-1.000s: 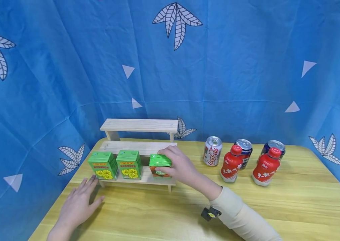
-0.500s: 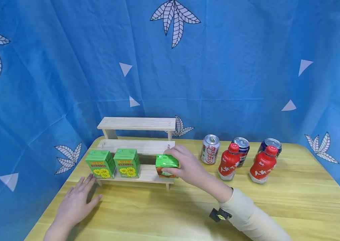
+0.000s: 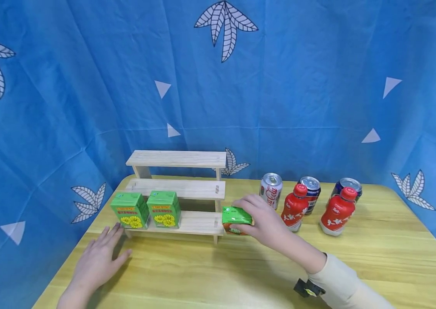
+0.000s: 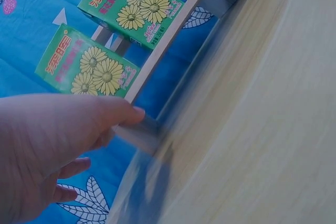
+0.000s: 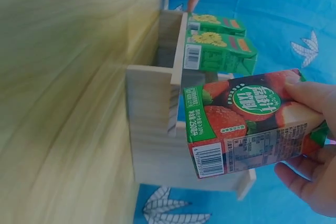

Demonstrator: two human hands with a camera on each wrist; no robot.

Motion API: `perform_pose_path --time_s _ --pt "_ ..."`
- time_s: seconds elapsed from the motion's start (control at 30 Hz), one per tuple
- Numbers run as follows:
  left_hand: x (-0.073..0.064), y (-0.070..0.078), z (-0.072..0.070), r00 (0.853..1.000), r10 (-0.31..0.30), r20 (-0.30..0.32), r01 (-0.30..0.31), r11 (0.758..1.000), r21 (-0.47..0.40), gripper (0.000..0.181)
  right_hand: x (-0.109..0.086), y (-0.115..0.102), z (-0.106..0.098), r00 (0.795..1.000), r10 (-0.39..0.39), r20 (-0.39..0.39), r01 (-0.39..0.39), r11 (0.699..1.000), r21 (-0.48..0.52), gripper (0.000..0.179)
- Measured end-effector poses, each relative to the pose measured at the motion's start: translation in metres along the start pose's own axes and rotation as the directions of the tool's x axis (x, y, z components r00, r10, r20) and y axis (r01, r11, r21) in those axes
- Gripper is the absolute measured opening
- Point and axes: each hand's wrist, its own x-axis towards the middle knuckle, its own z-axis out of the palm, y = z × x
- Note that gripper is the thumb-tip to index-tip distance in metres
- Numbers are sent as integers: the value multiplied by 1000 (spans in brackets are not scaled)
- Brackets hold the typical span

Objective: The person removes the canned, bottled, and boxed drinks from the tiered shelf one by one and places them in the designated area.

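My right hand [image 3: 264, 221] grips a lychee juice box [image 5: 247, 119] by its top end, thumb on one face and fingers on the other. In the head view this green-topped, red-sided carton is just off the right end of a three-tier wooden shelf [image 3: 175, 159]. Two green chrysanthemum drink boxes [image 3: 129, 210] [image 3: 164, 209] stand on the left part of its lowest tier. Near that tier's left front corner, my left hand [image 3: 96, 264] lies with fingers extended, holding nothing. The left wrist view shows the hand [image 4: 58, 140] right beside the shelf's end.
On the right of the wooden table [image 3: 187, 274] stand two red bottles [image 3: 294, 210] [image 3: 337, 214]. Behind them are two dark blue cans [image 3: 310, 189] [image 3: 346, 185] and a silver Coca-Cola can [image 3: 271, 189]. A blue patterned cloth [image 3: 299, 86] hangs around the table's back and left.
My right hand has carried the lychee juice box rightward, from over the lowest tier to past the shelf's right end. My left hand has stayed in place by the shelf.
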Motion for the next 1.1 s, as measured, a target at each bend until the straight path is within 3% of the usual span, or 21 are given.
perform_pose_path --time_s 0.53,1.1 --pt "-2 2 4 1000 11 -23 -11 1000 -4 76 -39 18 -18 995 3 -99 -10 997 -73 49" --pt "0 0 1 1000 2 -4 -2 1000 1 76 -65 29 -32 989 14 -148 -29 995 -99 48"
